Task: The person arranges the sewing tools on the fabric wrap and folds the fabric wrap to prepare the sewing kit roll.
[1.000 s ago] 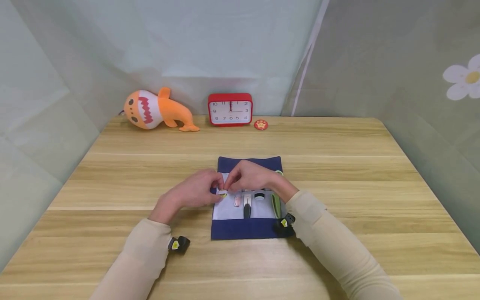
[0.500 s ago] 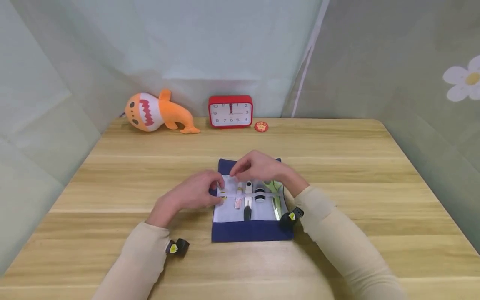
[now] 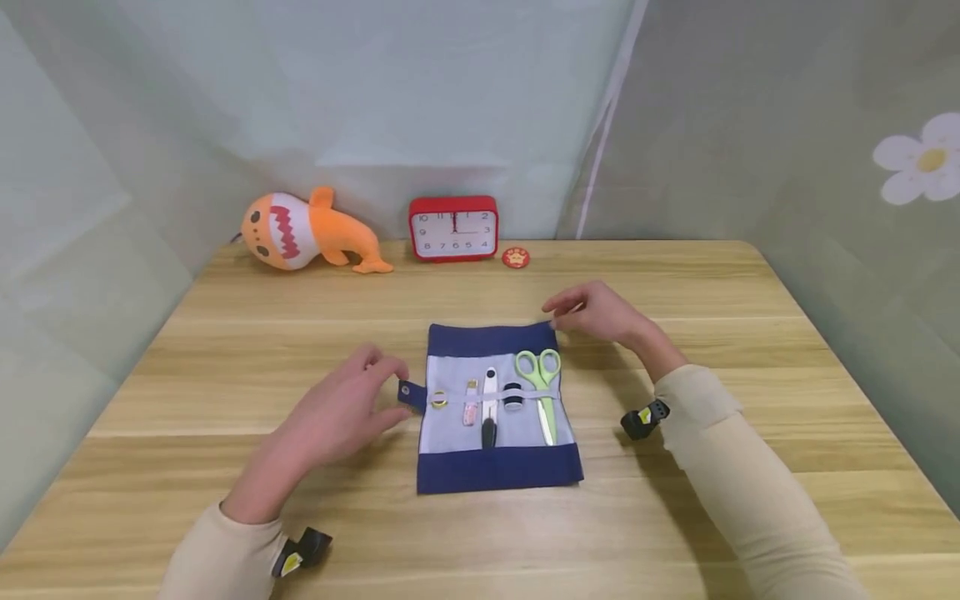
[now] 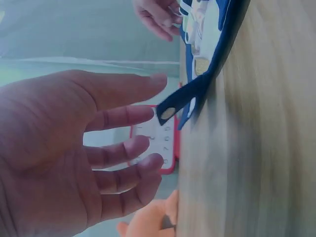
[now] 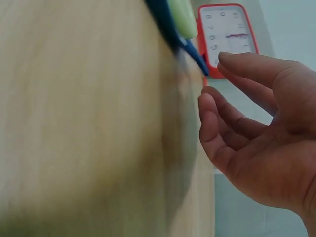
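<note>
A navy cloth sewing roll (image 3: 498,471) lies unfolded on the table, its snap tab (image 3: 411,393) sticking out to the left. Under its elastic band sit a gold ring-like item (image 3: 439,401), a small pink-and-gold tube (image 3: 471,404), a white-and-black seam-ripper-like tool (image 3: 490,408), a black thread spool (image 3: 513,397) and green-handled scissors (image 3: 546,392). My left hand (image 3: 341,408) is spread around the tab, thumb and fingers apart; the left wrist view shows a gap to the tab (image 4: 180,101). At the roll's upper right corner hovers my right hand (image 3: 600,312), fingers loosely bent, holding nothing.
Along the back edge of the wooden table (image 3: 675,283) lie an orange plush shark (image 3: 315,229), a red clock (image 3: 454,229) and a round red badge (image 3: 516,257). Fabric walls rise behind and on both sides.
Both hands have drawn apart from the roll's left part: the left back to the left, the right to the far right corner. The tab and all the tools are now uncovered.
</note>
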Demonstrator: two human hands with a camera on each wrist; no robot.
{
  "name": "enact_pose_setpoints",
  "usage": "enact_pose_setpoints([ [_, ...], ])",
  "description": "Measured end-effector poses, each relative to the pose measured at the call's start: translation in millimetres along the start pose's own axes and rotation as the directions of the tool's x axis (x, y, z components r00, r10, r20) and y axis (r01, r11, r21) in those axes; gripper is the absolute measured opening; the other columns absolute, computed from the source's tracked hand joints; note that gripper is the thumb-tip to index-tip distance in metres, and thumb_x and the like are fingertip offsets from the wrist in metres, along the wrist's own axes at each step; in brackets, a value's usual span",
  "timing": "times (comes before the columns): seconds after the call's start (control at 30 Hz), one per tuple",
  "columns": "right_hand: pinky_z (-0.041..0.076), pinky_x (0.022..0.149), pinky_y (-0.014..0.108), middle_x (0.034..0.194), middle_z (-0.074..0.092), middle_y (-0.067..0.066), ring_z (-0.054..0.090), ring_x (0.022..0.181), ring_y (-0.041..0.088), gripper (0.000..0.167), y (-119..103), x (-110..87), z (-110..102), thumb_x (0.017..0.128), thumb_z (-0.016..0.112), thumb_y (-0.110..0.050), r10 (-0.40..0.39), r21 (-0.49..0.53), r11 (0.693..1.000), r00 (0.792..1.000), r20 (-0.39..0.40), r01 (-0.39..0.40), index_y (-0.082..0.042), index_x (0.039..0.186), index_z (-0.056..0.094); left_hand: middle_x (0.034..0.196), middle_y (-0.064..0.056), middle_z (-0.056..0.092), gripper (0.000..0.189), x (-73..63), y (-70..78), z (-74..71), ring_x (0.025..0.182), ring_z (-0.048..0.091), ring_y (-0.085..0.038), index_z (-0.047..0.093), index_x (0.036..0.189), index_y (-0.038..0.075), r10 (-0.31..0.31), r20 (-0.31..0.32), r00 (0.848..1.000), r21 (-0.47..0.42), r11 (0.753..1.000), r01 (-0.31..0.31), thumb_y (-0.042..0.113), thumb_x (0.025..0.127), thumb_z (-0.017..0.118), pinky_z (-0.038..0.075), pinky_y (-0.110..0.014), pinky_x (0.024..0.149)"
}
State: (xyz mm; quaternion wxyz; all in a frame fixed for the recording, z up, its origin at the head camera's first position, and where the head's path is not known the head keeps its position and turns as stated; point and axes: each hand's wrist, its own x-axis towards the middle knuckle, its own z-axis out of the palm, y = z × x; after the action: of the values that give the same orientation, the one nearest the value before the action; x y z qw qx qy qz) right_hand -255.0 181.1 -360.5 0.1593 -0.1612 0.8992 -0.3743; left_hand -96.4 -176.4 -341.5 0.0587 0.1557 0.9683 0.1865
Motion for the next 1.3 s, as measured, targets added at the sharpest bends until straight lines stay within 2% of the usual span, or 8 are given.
enact_pose_setpoints([
  [0.1, 0.052, 0.076, 0.027, 0.120, 0.076, 0.014, 0.063, 0.095, 0.021, 0.032, 5.6, 0.5, 1.6, 0.096, 0.071, -0.010, 0.001, 0.047, 0.999, 1.000, 0.020, -0.002, -0.005, 0.127, 0.074, 0.108, -0.005, 0.066, 0.029, -12.7, 3.4, 0.6, 0.083, 0.060, -0.017, 0.069, 0.117, 0.017, 0.024, 0.044, 0.999, -0.038, 0.999, -0.022, 0.025, 0.093, 0.082, 0.052, -0.036, 0.073],
  [0.27, 0.052, 0.068, 0.026, 0.089, 0.073, 0.008, 0.062, 0.075, 0.014, 0.025, 9.5, 4.2, 4.7, 0.097, 0.069, -0.004, 0.002, 0.136, 0.991, 0.999, 0.048, -0.009, 0.001, 0.120, 0.075, 0.079, 0.008, 0.064, 0.024, -27.9, 9.2, 11.6, 0.065, 0.055, -0.009, 0.068, 0.116, 0.022, 0.061, 0.197, 0.979, -0.241, 0.970, -0.012, 0.022, 0.095, 0.079, 0.046, -0.027, 0.060],
  [0.43, 0.054, 0.067, 0.027, 0.081, 0.071, 0.004, 0.063, 0.073, 0.016, 0.017, 9.5, 5.7, 5.0, 0.098, 0.069, -0.005, 0.020, 0.130, 0.991, 0.997, 0.080, -0.031, 0.001, 0.113, 0.077, 0.079, 0.003, 0.064, 0.026, -31.7, 15.0, 24.3, 0.061, 0.057, -0.011, 0.067, 0.115, 0.017, 0.070, 0.247, 0.967, -0.424, 0.905, 0.042, 0.011, 0.092, 0.080, 0.048, -0.025, 0.055],
  [0.57, 0.054, 0.067, 0.028, 0.083, 0.071, 0.005, 0.063, 0.074, 0.017, 0.016, 8.7, 7.2, 6.2, 0.098, 0.069, -0.006, 0.034, 0.116, 0.992, 0.995, 0.097, -0.046, 0.000, 0.111, 0.076, 0.079, -0.002, 0.063, 0.026, -32.8, 21.6, 29.5, 0.054, 0.060, -0.015, 0.067, 0.111, 0.013, 0.021, 0.276, 0.961, -0.464, 0.878, 0.114, 0.002, 0.090, 0.079, 0.050, -0.026, 0.049],
  [0.7, 0.053, 0.067, 0.028, 0.082, 0.070, 0.005, 0.062, 0.073, 0.017, 0.016, 9.0, 8.5, 6.8, 0.098, 0.068, -0.005, 0.033, 0.117, 0.992, 0.994, 0.104, -0.046, 0.000, 0.112, 0.075, 0.078, -0.002, 0.062, 0.026, -33.2, 25.4, 32.6, 0.052, 0.059, -0.015, 0.068, 0.106, 0.011, -0.018, 0.248, 0.969, -0.431, 0.893, 0.127, 0.001, 0.086, 0.082, 0.050, -0.027, 0.048],
  [1.0, 0.051, 0.062, 0.026, 0.078, 0.068, 0.005, 0.059, 0.067, 0.016, 0.018, 11.4, 7.6, 2.2, 0.097, 0.068, -0.003, 0.026, 0.133, 0.990, 0.995, 0.092, -0.038, 0.002, 0.113, 0.074, 0.078, 0.000, 0.060, 0.022, -29.0, 30.7, 38.2, 0.049, 0.058, -0.012, 0.072, 0.102, 0.008, -0.055, 0.187, 0.981, -0.334, 0.936, 0.116, -0.001, 0.084, 0.082, 0.047, -0.025, 0.053],
  [1.17, 0.051, 0.062, 0.026, 0.082, 0.070, 0.004, 0.060, 0.066, 0.014, 0.019, 16.6, 0.5, -1.5, 0.096, 0.071, -0.006, 0.048, 0.119, 0.991, 0.995, 0.083, -0.057, 0.001, 0.114, 0.075, 0.079, 0.001, 0.061, 0.023, -23.3, 31.7, 37.3, 0.054, 0.058, -0.010, 0.073, 0.103, 0.010, -0.085, 0.160, 0.983, -0.260, 0.957, 0.126, -0.003, 0.085, 0.081, 0.049, -0.028, 0.065],
  [1.3, 0.050, 0.060, 0.026, 0.078, 0.068, 0.002, 0.059, 0.063, 0.014, 0.022, 24.8, -9.9, -5.6, 0.094, 0.074, -0.007, 0.055, 0.126, 0.990, 0.995, 0.086, -0.066, 0.002, 0.115, 0.074, 0.081, 0.002, 0.061, 0.024, -16.1, 26.1, 33.9, 0.056, 0.058, -0.008, 0.073, 0.105, 0.011, -0.068, 0.140, 0.988, -0.204, 0.974, 0.096, -0.005, 0.087, 0.078, 0.050, -0.034, 0.075],
])
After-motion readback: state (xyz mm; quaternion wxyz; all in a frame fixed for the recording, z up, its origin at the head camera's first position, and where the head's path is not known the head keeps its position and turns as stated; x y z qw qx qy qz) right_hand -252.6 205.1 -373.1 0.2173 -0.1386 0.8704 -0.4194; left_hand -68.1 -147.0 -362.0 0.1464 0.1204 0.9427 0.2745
